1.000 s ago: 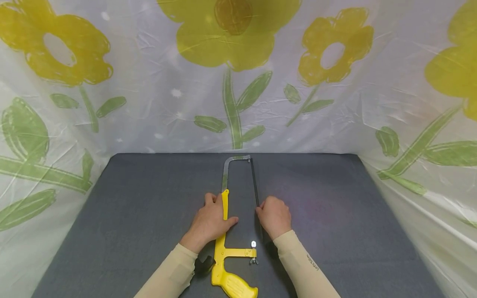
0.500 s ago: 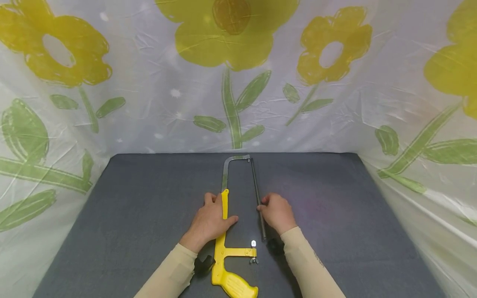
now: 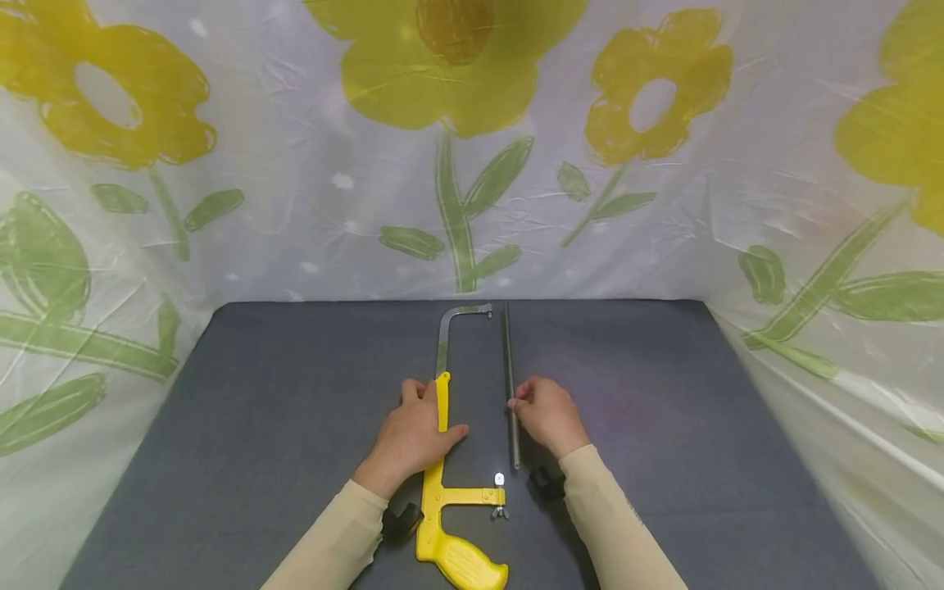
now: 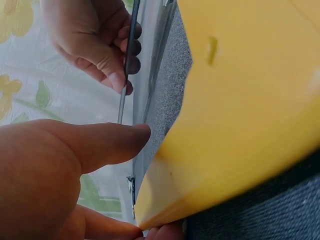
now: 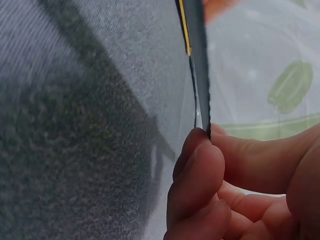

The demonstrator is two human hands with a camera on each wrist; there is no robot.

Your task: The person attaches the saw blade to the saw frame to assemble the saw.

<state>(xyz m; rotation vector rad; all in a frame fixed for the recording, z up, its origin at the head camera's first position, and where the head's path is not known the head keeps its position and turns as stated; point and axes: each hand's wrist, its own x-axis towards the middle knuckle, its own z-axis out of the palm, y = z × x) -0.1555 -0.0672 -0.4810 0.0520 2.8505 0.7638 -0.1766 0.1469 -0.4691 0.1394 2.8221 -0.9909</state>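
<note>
A hacksaw frame [image 3: 432, 489] lies on the dark tabletop, its yellow handle toward me and its bent metal end away from me. My left hand [image 3: 407, 433] holds the frame's yellow middle, thumb stretched across it. In the left wrist view the frame [image 4: 240, 110] fills the right side, with fingertips at its edge. My right hand [image 3: 551, 416] pinches a thin dark hacksaw blade [image 3: 510, 360] between thumb and fingers. That blade stands to the right of the frame, apart from both its ends. Fine teeth along the blade [image 5: 202, 65] show in the right wrist view.
A wing nut [image 3: 501, 513] and a small metal tab [image 3: 499, 478] sit on the frame's short yellow arm. Dark grey cloth [image 3: 295, 393] covers the table. White sheeting with printed flowers [image 3: 310, 164] encloses the back and sides.
The blade's far end has come off the frame's metal tip and moved to the right. My right hand has shifted slightly right and away from me, holding the blade. The left hand stays on the frame.
</note>
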